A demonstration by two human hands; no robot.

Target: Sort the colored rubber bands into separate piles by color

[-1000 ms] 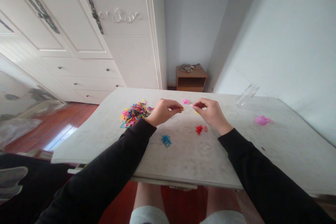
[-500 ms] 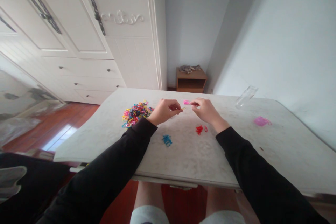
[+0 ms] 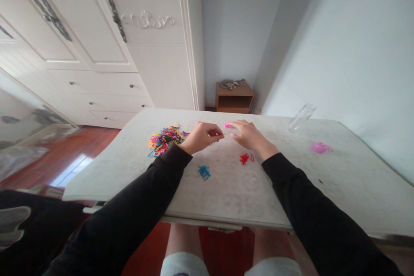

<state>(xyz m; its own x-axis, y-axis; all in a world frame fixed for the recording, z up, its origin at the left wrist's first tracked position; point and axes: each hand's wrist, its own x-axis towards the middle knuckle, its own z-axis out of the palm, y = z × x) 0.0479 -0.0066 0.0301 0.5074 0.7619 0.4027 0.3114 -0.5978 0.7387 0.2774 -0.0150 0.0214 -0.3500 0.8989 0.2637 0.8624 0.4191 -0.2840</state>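
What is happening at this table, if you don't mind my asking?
A person in black sleeves sits at a white table. Their left hand pinches a small coloured piece beside a mixed pile; the right hand is open next to a pink cluster. A blue cluster and a red cluster lie nearer.

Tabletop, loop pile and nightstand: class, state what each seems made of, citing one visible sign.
Tabletop: probably marble or marble-look laminate; pale, grey mottling, dull sheen. Loop pile: likely rubber or plastic; thin, bright, saturated colours, too small to settle. Nightstand: wood or wood veneer; warm brown, matte.
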